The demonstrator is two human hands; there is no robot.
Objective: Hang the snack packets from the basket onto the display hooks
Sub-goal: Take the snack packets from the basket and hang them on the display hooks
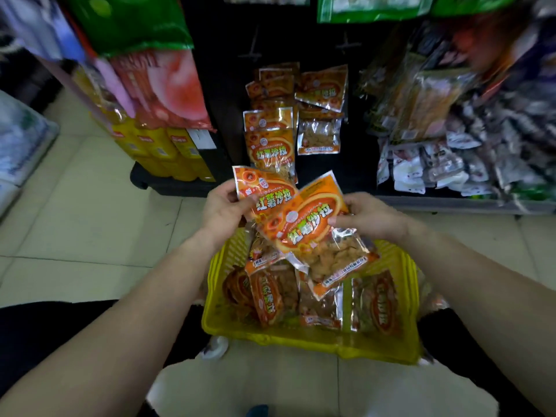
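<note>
The pale tiled floor (90, 236) takes up most of the space, and the black display panel (216, 85) rises from it straight ahead. Blurred goods flank the panel. Green and pink bags (129, 22) and yellow cartons (156, 145) are on the left, and a heap of white and grey sachets (436, 164) is on the right. None of their print is legible.

The yellow slatted plastic basket (301, 341) sits on the floor just in front of the person, between the knees. Its far rim is hidden behind the held packets. The orange foil-edged snack packets in the basket (267, 296) lie jumbled and overlapping, and their labels are too crumpled to read.

On the panel hang two columns of the same orange packets (269, 145). The lowest one on the left reads "红薯沙拉", with small Latin lettering above it that seems to say "HONGSHUSHALA".

Above the basket, the left hand (222, 209) grips one orange packet (264, 188) by its left edge, with its fingers curled round it. The right hand (370, 216) pinches a second orange packet (307, 224) at its right edge, thumb on the front. This second packet overlaps the first and covers its lower half. Both show "红薯沙拉" in green and yellow characters, and the clear bottom window of the second reveals pale chunks.

Two bare metal hooks (251, 52) jut out higher up the panel, faint against the black.
</note>
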